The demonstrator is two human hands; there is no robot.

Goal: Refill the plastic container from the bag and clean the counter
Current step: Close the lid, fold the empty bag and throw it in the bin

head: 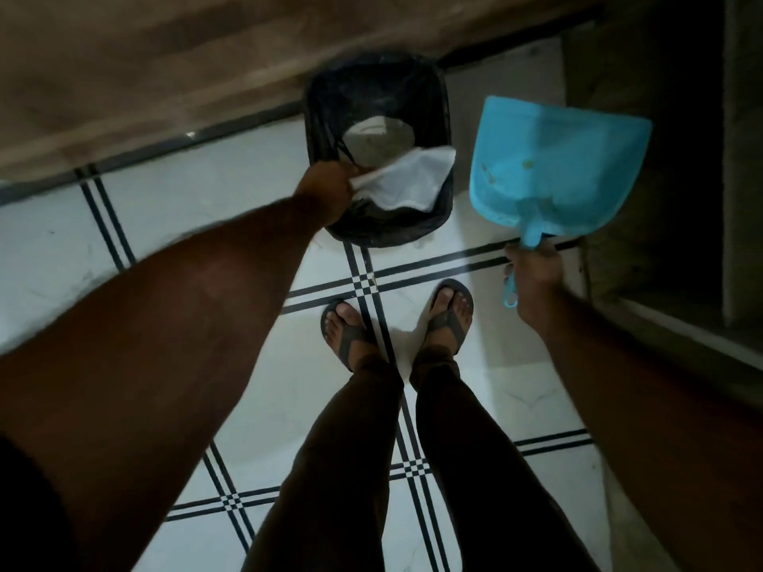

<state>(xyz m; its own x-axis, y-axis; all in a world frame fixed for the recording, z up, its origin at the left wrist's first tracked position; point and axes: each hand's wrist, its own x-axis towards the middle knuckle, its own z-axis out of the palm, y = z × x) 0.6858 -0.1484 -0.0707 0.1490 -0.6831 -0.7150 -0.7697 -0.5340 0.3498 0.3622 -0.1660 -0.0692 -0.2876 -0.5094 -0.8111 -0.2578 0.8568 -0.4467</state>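
A: Any readable text, labels or numbers?

B: None. Dustpan [553,167] is plain blue, only small specks on it, no mark.

A: Bin?

B: Bin [377,150] is dark, no label visible. White cloth [406,183] over its rim is blank.

A: Floor, sandals?

B: Tiles [198,200] carry black line patterns only, no characters. Sandals [351,336] show no brand. Frame is dim and blurred.
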